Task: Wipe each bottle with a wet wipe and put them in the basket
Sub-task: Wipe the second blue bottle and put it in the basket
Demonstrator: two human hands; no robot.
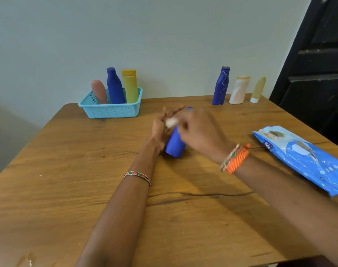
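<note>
Head view. We see the left hand (160, 130) wrapped round a blue bottle (174, 144), held tilted just above the wooden counter (87, 189), base toward us and cap end pointing away. The left grip is closed on the bottle's upper body; some fingers stick out straight past the neck.

The right hand (199, 130) is motion-blurred. Its grip is narrow, fingers curled and pinching a small white wet wipe (171, 121) pressed against the bottle near the neck, between the two hands.

The light blue basket (110, 110) stands at the far left of the counter, well apart from the hands. It holds three bottles upright: a pinkish-brown bottle (99, 91), a dark blue bottle (115, 85) and a yellow-green bottle (130, 85).

At the far right edge, near the wall, three more stand in a row: a blue bottle with a pale squiggle (221, 85), a white bottle (239, 90) and a small pale yellow tube (257, 90) standing on its cap.

A blue wet wipe pack (303, 160) lies flat on the counter just right of the right wrist. We note bangles on both wrists.
</note>
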